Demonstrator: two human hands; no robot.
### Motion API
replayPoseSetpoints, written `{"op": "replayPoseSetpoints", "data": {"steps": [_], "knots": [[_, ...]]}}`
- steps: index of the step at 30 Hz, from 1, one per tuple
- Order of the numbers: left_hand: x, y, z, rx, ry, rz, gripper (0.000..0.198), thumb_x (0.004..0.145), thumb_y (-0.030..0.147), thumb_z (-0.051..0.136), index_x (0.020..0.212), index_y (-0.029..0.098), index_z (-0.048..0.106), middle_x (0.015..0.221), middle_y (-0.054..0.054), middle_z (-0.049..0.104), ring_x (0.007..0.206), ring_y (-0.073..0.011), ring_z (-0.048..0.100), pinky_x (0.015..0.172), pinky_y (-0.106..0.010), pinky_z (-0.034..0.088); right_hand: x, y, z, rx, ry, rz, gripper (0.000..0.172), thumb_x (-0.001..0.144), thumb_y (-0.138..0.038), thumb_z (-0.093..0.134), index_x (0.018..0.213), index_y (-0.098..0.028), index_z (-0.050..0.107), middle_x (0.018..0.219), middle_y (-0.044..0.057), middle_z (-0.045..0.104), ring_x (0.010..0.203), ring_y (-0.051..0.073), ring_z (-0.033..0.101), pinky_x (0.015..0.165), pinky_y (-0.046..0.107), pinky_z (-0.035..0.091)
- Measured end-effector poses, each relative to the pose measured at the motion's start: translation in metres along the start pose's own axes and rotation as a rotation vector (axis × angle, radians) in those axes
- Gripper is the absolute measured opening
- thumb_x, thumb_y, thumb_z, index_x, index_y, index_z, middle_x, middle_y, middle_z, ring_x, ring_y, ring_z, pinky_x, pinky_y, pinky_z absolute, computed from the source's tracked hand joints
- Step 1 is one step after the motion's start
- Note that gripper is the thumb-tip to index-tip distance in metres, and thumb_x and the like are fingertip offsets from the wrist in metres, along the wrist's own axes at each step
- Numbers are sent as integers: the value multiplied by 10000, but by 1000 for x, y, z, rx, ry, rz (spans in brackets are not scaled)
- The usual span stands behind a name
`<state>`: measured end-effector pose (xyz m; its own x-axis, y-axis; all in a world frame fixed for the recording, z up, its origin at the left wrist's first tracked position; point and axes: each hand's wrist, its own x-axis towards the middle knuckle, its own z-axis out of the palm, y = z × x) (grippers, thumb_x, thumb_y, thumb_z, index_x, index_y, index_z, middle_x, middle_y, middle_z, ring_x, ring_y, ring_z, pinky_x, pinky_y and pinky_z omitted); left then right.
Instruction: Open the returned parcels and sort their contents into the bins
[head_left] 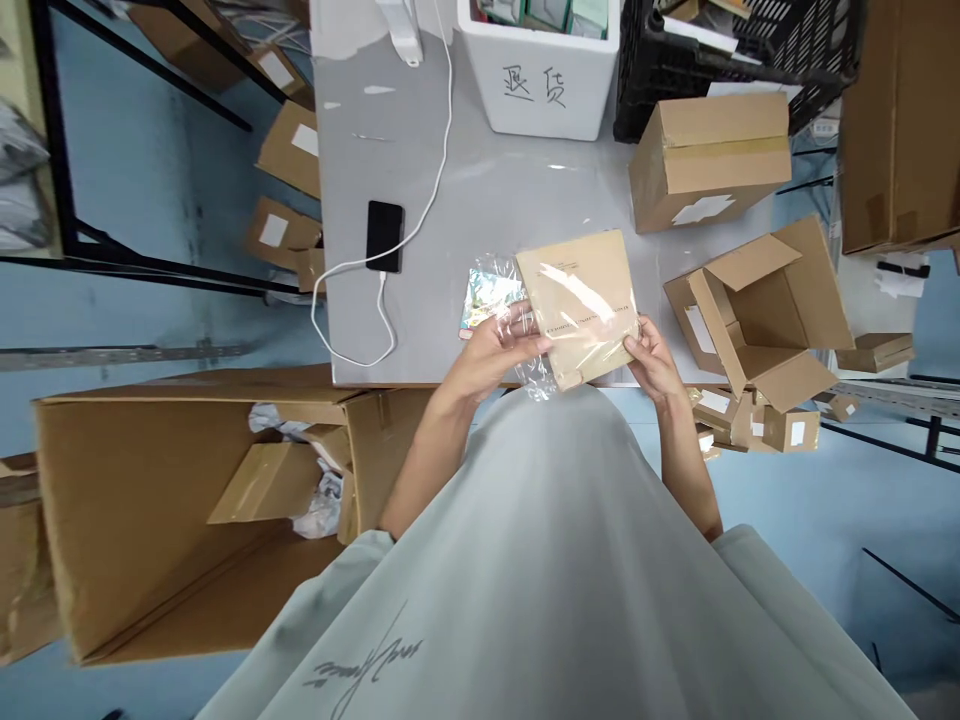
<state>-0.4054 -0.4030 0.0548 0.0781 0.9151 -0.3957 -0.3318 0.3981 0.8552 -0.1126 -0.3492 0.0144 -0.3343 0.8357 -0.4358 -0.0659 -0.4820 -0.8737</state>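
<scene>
Between my two hands is a flat tan booklet or envelope with printed text, wrapped in clear shiny plastic. My left hand grips its left side, thumb on top, with loose plastic bunched around the fingers. At the lower right corner, my right hand pinches the edge between thumb and fingers. A colourful printed packet lies on the table just beyond my left hand, partly covered by the plastic.
On the grey table are a phone with a white cable, a white bin with handwriting, a black crate, a closed carton and an open carton. A large open box stands at lower left.
</scene>
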Motion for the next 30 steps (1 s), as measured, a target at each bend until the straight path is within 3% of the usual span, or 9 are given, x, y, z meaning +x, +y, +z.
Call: {"op": "replayPoseSetpoints", "data": {"steps": [4,8,11,13,16,21,24,27,30], "knots": [[2,-14,2,74,137,151,677,677,576,1115,1183,215,848,1185,-115,897,1157,-335,860,1072,-488,713,2,-3,7,-64,21,-59,571,763,-690,1038,1101,-329,752,1201,31,852,1253,277,780,1139,425,619],[0,-22,-10,342,262,357,432,837,583,1016,1023,219,877,1073,-88,909,1074,-311,875,1055,-475,712,11,-3,11,-32,147,26,579,798,-720,987,1165,-322,784,1315,54,853,1352,299,771,1154,458,647],[0,-21,-21,540,154,572,237,1042,504,832,1030,280,907,1146,-62,918,1188,-289,870,1203,-528,647,18,-3,12,82,48,235,688,863,-881,827,1186,-273,812,1249,95,886,1282,349,825,1042,491,711],[-2,-19,-25,609,27,647,188,1085,450,780,1047,321,911,1178,-42,917,1286,-284,845,1300,-582,570,20,-2,15,99,-68,312,706,863,-863,844,1212,-250,839,1202,96,907,1221,353,854,1000,472,724],[-8,-16,-25,623,24,563,150,1027,477,852,1099,356,902,1294,-51,893,1509,-344,722,1381,-662,452,20,-1,22,60,-96,256,654,762,-713,1020,1208,-261,865,1167,58,924,1147,316,876,996,411,723],[-22,-16,-21,434,439,372,789,916,663,918,1604,353,686,1835,-117,527,1829,-407,248,1401,-630,412,9,-6,38,38,-1,78,715,764,-702,1040,1324,-310,829,1261,52,908,1246,317,852,1107,471,712],[-20,-24,-24,224,517,276,867,970,821,777,1686,375,577,1823,-133,530,1744,-383,440,1308,-544,537,2,-10,45,7,37,17,755,796,-721,1017,1398,-326,790,1325,63,889,1321,334,825,1132,507,704],[-14,-34,-29,-62,372,64,875,899,962,733,1475,303,715,1538,-172,754,1456,-392,732,1112,-521,676,-2,-12,50,-9,51,-4,773,804,-730,1009,1421,-329,774,1347,68,881,1337,347,818,1123,524,706],[-11,-40,-28,-197,213,-96,814,754,920,907,1179,239,772,1214,-166,855,1210,-392,840,958,-503,733,-4,-13,54,-4,44,-12,764,797,-718,1019,1408,-325,784,1340,66,883,1335,351,817,1130,527,701]]}}
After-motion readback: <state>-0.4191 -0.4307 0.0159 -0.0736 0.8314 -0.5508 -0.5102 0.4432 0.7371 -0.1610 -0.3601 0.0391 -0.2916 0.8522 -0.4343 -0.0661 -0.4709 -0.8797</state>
